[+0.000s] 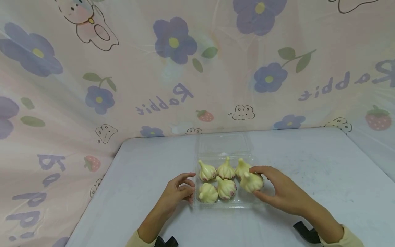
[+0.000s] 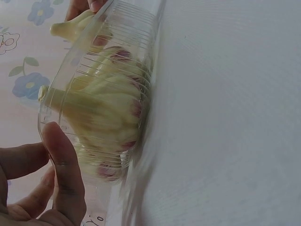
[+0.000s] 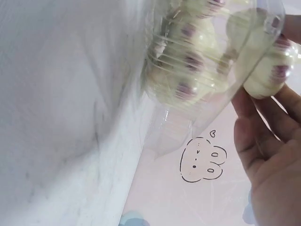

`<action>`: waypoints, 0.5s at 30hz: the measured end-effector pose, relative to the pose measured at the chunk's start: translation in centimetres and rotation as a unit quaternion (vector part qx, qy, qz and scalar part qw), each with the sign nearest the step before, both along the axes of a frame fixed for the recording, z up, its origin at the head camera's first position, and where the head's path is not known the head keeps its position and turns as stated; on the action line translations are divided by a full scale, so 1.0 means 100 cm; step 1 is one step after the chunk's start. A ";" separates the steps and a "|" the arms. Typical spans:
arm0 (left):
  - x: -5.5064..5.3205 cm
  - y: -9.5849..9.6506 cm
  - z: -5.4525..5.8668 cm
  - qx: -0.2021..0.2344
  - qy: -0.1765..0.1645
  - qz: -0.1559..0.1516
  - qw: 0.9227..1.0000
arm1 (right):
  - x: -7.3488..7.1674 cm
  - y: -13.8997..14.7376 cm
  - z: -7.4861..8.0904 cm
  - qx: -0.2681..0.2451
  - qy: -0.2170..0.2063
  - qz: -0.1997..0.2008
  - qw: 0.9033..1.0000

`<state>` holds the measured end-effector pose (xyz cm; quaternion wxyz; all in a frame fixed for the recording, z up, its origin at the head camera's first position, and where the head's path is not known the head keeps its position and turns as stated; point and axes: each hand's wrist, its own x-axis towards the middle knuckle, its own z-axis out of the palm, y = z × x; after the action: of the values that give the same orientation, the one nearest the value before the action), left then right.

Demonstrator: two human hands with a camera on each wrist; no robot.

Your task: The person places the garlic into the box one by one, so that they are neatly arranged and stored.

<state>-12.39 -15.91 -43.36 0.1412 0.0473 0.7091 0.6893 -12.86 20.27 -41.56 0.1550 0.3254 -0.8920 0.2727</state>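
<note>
In the head view, a clear plastic clamshell container (image 1: 226, 202) lies on the pale surface (image 1: 308, 164), with its lid open and lying flat behind it. Five garlic bulbs sit inside it: three in the back row and two in the front row at the left and the middle. The right hand (image 1: 282, 190) holds a sixth garlic bulb (image 1: 251, 182) at the front right corner of the container; the thumb and the fingers are curled around it and pinch it from the sides. I cannot tell if this bulb already touches the container floor. The left hand (image 1: 177, 192) is at the left edge of the container, its fingers loosely curled and the tips touching the rim. Behind the surface hangs a pink cloth (image 1: 123, 68) with purple flowers, strawberries and the word "Rabbit".

In the left wrist view, the ribbed wall of the container (image 2: 117, 61) is very close to the camera, and the garlic bulbs (image 2: 108, 113) show through it. The thumb of the left hand (image 2: 66, 174) presses on the rim, and the other fingers (image 2: 21, 160) are bent beside it.

In the right wrist view, the container (image 3: 188, 122) stands on the surface (image 3: 61, 117), with bulbs visible through the plastic. The fingers (image 3: 263, 122) of the right hand grip the held bulb (image 3: 268, 70) just beside the container wall.
</note>
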 end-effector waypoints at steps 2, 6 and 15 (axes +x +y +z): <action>0.000 0.000 -0.001 -0.002 0.000 0.002 1.000 | 0.001 -0.001 -0.002 0.013 0.001 -0.009 1.000; 0.000 0.000 -0.001 -0.002 -0.002 0.003 1.000 | 0.001 -0.003 -0.005 0.029 -0.019 -0.019 0.999; 0.001 0.000 0.001 0.005 0.001 -0.005 1.000 | 0.002 -0.006 -0.008 0.045 -0.066 -0.028 0.996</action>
<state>-12.33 -15.89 -43.25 0.1440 0.0520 0.7055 0.6920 -12.65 19.65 -42.36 0.0882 0.2882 -0.9204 0.2492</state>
